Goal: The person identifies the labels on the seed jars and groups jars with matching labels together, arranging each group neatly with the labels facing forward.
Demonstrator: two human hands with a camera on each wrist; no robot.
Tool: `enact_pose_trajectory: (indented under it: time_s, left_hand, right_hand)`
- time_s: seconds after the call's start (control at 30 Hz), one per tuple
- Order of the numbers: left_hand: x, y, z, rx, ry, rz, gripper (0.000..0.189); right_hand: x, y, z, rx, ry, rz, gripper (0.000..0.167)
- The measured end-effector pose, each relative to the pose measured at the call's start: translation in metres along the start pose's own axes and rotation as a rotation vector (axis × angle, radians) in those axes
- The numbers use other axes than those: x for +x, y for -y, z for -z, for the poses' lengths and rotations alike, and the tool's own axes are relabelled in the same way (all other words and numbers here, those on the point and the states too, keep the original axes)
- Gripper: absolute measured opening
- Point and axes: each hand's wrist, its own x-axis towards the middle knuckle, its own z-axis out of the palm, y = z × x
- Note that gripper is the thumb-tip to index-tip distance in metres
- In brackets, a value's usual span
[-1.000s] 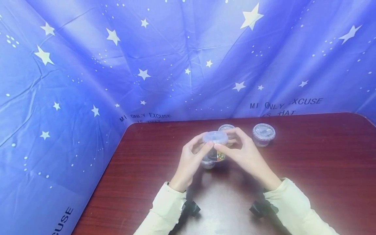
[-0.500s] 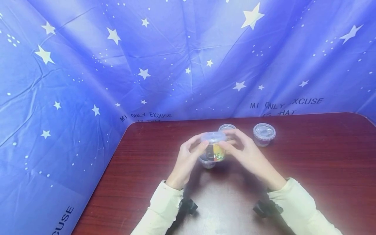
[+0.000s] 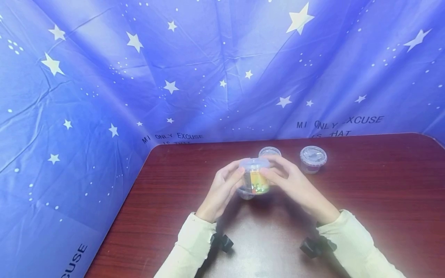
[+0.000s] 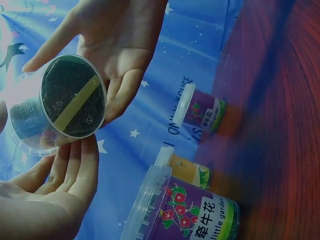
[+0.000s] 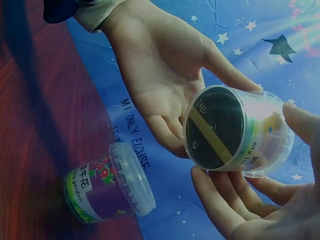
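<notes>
So the clear tub [image 3: 256, 181] just got turned: a second ago mostly the dark part of its label faced the head camera, and now the yellow panel [image 3: 259, 180] fills most of the front. The thumbs have also gone from nearly touching to sitting apart on either side. I'd read that as the tub being rotated in place, not put down. It's in the lower middle of the head view, a bit right of centre, off the counter [image 3: 160, 193], with the lid [image 3: 255, 163] seemingly on. Grip-wise, left hand [image 3: 219, 189] and right hand [image 3: 293, 183] both pinch it between thumb and fingers, spread only about as wide as the tub. Three other tubs sit around it: one just below-left [image 3: 246, 195], one behind [image 3: 270, 151], one further right [image 3: 313, 160].
</notes>
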Motion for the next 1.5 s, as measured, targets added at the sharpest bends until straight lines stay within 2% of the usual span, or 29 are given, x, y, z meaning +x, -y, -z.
enact_pose_trajectory:
  time_s: [0.2, 0.27, 0.43, 0.5, 0.67, 0.87, 1.3, 1.5]
  left_hand:
    - [0.001, 0.000, 0.000, 0.005, 0.009, -0.001, 0.041]
    - [0.000, 0.000, 0.000, 0.027, -0.022, 0.010, 0.042]
    - [-0.002, -0.002, -0.006, 0.146, -0.170, 0.017, 0.043]
    - [-0.003, -0.003, -0.011, 0.182, -0.207, 0.015, 0.044]
    - [-0.004, -0.006, -0.021, 0.205, -0.218, 0.002, 0.049]
    - [-0.004, -0.005, -0.023, 0.228, -0.250, -0.001, 0.048]
    - [-0.005, -0.006, -0.015, 0.219, -0.205, 0.016, 0.047]
    - [-0.006, -0.009, -0.007, 0.151, -0.143, 0.034, 0.047]
  right_hand:
    - [0.000, 0.000, -0.002, 0.004, -0.023, 0.023, 0.050]
    - [0.000, 0.000, -0.003, -0.024, -0.048, 0.031, 0.050]
    - [0.001, -0.002, -0.004, -0.167, -0.162, 0.069, 0.048]
    - [0.002, -0.004, -0.005, -0.207, -0.201, 0.093, 0.047]
    - [0.004, -0.007, -0.009, -0.201, -0.234, 0.158, 0.047]
    - [0.004, -0.008, -0.014, -0.174, -0.239, 0.164, 0.050]
    - [0.004, -0.009, -0.011, -0.180, -0.213, 0.164, 0.046]
    - [0.002, -0.009, -0.007, -0.188, -0.204, 0.180, 0.042]
